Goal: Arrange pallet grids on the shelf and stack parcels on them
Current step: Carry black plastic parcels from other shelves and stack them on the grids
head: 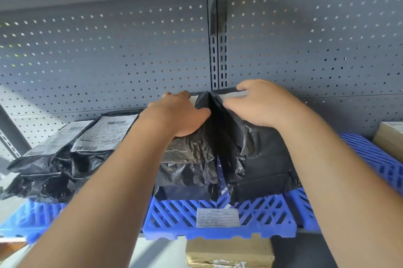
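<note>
So both arms are reaching up to the shelf (327, 230), and each hand is on its own pile of black plastic parcels. The left hand (178, 115) lies palm down on top of the middle stack of parcels (187, 158). Its fingers are straight and point toward the back, with the thumb sticking out to the side. It's pressing down, not gripping anything.

The right hand (261, 104) rests on top of the right parcel (263, 158), just beside the left one. Its thumb and forefinger are spread apart over the white label at the far end. The fingers look loose and laid on top rather than pinching.

The two piles are touching, with a dark crease running between them, and both sit on the middle blue pallet grid (174, 217). That grid has a paper label (218, 217) stuck on its front part.

Off to the left, two more piles of black parcels (65, 163) with barcode labels facing up sit on another blue grid (32, 217). A third blue grid (370, 156) runs off to the right. A cardboard box (388, 139) is at its far end, mostly cut off.

Behind everything is the gray perforated back panel (109, 49), with a slotted upright post (218, 54) down the middle. Under the shelf edge there's another cardboard box (229, 252).
</note>
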`<state>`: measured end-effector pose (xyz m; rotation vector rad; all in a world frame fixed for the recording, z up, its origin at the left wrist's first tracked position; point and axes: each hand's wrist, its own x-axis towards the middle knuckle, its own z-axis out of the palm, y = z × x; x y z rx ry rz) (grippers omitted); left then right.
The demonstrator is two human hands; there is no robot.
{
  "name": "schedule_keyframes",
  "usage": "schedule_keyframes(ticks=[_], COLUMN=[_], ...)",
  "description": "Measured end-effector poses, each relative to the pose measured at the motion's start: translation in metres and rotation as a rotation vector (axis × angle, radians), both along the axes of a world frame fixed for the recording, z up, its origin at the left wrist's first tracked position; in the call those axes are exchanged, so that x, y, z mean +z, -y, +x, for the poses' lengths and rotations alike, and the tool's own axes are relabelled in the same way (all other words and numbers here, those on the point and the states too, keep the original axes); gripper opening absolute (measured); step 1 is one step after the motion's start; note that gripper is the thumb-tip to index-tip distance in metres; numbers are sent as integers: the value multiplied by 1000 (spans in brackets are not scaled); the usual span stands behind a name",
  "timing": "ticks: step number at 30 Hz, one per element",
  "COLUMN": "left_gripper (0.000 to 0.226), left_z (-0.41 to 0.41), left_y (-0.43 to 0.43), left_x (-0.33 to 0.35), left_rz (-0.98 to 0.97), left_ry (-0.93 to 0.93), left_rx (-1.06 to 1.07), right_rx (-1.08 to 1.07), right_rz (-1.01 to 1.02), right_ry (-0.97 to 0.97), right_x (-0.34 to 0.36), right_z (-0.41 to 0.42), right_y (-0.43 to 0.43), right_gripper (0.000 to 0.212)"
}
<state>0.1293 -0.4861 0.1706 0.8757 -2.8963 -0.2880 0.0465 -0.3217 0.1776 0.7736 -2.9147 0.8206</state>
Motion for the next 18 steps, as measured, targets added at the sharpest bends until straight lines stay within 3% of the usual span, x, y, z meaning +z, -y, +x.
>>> schedule_keyframes(ticks=[7, 18], left_gripper=[67, 63], left_z=[11, 26], left_y=[-8, -22], left_x=[2, 6], left_rz=[-46, -27], left_ry=[-184, -244], left_rx=[-14, -128], right_rx=[-2, -65], right_rz=[-78, -39], right_ry=[-103, -153], right_x=[3, 0], right_z=[2, 25], right_y=[-4, -12], right_gripper=[44, 52])
